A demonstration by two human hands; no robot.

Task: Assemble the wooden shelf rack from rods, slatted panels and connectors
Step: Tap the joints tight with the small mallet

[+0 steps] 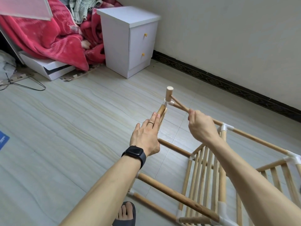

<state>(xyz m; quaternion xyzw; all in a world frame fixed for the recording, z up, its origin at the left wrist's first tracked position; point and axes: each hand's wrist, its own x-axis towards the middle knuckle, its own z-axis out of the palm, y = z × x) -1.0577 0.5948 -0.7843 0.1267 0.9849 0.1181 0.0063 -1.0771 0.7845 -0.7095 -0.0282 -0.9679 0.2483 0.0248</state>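
Note:
The partly built wooden rack lies on its side on the floor, rods joined by white plastic connectors, with a slatted panel in its middle. My right hand grips the handle of a small wooden mallet, whose head rests on the white corner connector at the rack's far top end. My left hand, fingers straight, presses against the rod just below that connector. A black watch sits on my left wrist.
A white two-drawer nightstand stands behind, beside a bed with a red blanket. The wall with its dark baseboard runs along the right. A black wire hanger lies on the floor at left. My sandalled foot is near the bottom edge.

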